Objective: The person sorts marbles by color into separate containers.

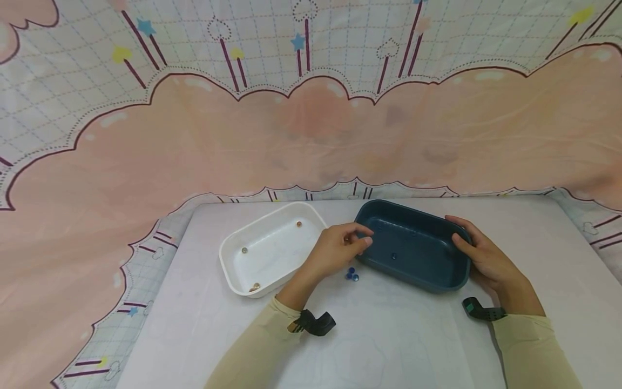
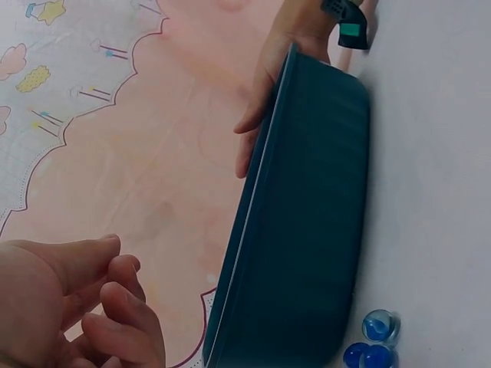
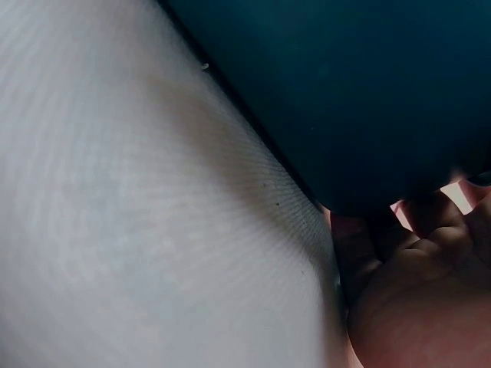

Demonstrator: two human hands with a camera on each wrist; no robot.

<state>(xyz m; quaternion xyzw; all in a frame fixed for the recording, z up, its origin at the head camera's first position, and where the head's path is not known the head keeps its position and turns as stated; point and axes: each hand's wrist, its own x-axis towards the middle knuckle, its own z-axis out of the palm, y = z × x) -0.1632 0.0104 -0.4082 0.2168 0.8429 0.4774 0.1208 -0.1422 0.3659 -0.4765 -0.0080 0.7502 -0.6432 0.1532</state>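
My right hand grips the right end of a dark blue rectangular tray, its thumb over the rim and fingers around the outer wall. Dark marbles lie inside, one of them near the front wall. Over the tray's left rim hovers my left hand, fingers loosely bent, with nothing seen between thumb and fingertips in the left wrist view. Several blue glass marbles sit clustered on the table just outside the tray's front left corner, right of the left wrist.
To the left stands a white rectangular tray, partly behind the left hand, with several amber and clear marbles spread over its bottom. Both trays stand on a white-covered table. A patterned pink cloth hangs behind.
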